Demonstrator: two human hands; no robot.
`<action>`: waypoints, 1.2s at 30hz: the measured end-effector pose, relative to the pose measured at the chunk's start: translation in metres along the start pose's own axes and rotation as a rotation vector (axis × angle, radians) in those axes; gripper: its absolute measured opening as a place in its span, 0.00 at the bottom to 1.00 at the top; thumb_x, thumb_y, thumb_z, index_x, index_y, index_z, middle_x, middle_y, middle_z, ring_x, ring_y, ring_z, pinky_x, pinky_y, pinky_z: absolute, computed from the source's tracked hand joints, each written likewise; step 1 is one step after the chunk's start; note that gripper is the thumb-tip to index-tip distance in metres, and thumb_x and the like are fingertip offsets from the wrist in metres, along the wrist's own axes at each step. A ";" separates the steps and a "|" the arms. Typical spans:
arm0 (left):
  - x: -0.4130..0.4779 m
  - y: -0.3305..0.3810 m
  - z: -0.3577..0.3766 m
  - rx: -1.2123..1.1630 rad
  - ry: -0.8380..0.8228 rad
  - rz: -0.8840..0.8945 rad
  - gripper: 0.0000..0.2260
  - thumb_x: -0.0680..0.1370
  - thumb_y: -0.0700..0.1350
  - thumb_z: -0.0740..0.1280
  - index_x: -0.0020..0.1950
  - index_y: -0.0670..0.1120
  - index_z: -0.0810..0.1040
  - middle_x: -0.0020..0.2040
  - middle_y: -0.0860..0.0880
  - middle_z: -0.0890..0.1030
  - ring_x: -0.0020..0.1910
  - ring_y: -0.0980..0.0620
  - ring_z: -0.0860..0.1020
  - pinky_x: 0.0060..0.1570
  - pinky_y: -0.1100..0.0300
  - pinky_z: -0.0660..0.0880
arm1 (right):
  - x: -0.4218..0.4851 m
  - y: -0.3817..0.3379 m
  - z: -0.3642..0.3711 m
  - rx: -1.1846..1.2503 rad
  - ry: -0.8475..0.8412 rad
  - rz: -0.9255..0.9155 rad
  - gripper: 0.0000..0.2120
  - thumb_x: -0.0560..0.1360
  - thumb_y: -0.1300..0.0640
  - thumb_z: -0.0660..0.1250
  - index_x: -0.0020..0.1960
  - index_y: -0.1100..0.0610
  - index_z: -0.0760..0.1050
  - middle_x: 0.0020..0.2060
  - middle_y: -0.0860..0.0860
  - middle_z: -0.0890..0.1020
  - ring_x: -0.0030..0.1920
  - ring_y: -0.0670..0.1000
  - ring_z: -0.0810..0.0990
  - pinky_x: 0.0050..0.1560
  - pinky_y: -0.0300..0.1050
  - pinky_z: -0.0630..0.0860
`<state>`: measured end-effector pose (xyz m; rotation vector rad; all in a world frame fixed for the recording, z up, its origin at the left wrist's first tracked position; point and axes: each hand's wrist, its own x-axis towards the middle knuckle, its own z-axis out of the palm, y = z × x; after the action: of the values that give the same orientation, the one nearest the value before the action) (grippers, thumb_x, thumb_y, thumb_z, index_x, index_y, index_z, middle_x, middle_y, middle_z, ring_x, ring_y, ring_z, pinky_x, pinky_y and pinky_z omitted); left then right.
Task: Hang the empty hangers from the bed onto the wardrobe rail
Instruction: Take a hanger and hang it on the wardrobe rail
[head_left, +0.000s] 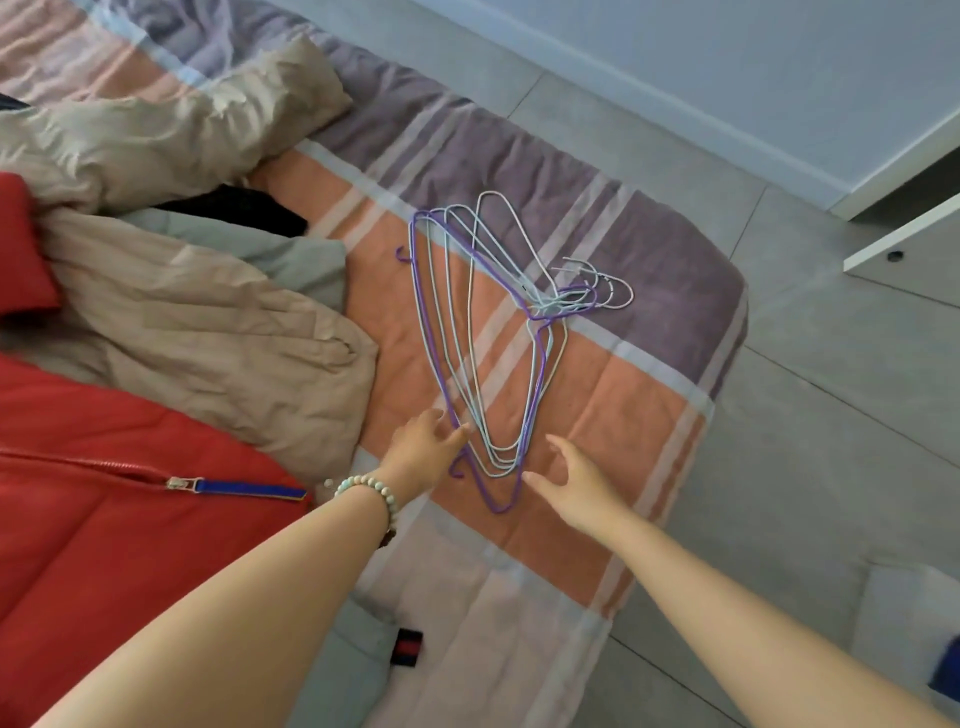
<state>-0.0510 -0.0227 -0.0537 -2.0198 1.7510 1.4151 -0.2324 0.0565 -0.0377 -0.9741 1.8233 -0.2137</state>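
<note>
Both arms are stretched out over the bed. The left hand is held with fingers loosely extended, and nothing is gripped. Its fingertips are seen right at the outer purple wire of the hangers; whether contact is made cannot be told. A beaded bracelet is worn on that wrist. The right hand is spread wide, thumb apart from the fingers, and nothing is held. It is placed just beside the near end of the pile, on the other side from the left hand.

The hangers are found in a loose overlapping stack, flat on the striped orange, purple and white cover, near the corner of the bed. Purple, pale blue and white wire can be made out. Most of the hooks are bunched together and pointed towards the bed's edge. The exact number of hangers cannot be counted.

To the left, a red jacket is laid out, with its zip pull and a blue tab showing. A crumpled beige garment is piled beside it, and a grey-green fabric is partly covered by it. Grey floor tiles are seen beyond the bed, and a white panel at the upper right.
</note>
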 end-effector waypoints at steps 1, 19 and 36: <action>0.004 -0.002 0.004 -0.017 -0.007 -0.014 0.25 0.77 0.59 0.61 0.68 0.44 0.70 0.68 0.45 0.72 0.66 0.44 0.70 0.65 0.53 0.67 | 0.005 0.000 0.006 0.053 0.003 0.020 0.30 0.75 0.53 0.68 0.73 0.56 0.61 0.67 0.54 0.72 0.65 0.52 0.71 0.64 0.41 0.66; -0.048 0.030 0.018 -0.440 0.266 0.145 0.08 0.80 0.41 0.60 0.41 0.45 0.67 0.51 0.44 0.67 0.41 0.57 0.68 0.41 0.70 0.62 | -0.014 -0.036 0.007 0.823 -0.001 0.076 0.19 0.79 0.62 0.60 0.69 0.55 0.66 0.35 0.51 0.77 0.30 0.47 0.77 0.35 0.38 0.76; -0.210 0.281 -0.061 -0.506 0.093 0.677 0.13 0.80 0.38 0.58 0.64 0.49 0.71 0.48 0.49 0.74 0.46 0.52 0.71 0.44 0.62 0.67 | -0.221 -0.096 -0.278 1.171 0.365 -0.364 0.08 0.79 0.66 0.59 0.50 0.55 0.73 0.45 0.52 0.83 0.40 0.47 0.84 0.39 0.39 0.80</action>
<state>-0.2270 -0.0015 0.2550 -1.7641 2.4690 2.1682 -0.3800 0.0713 0.2987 -0.3908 1.4031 -1.5573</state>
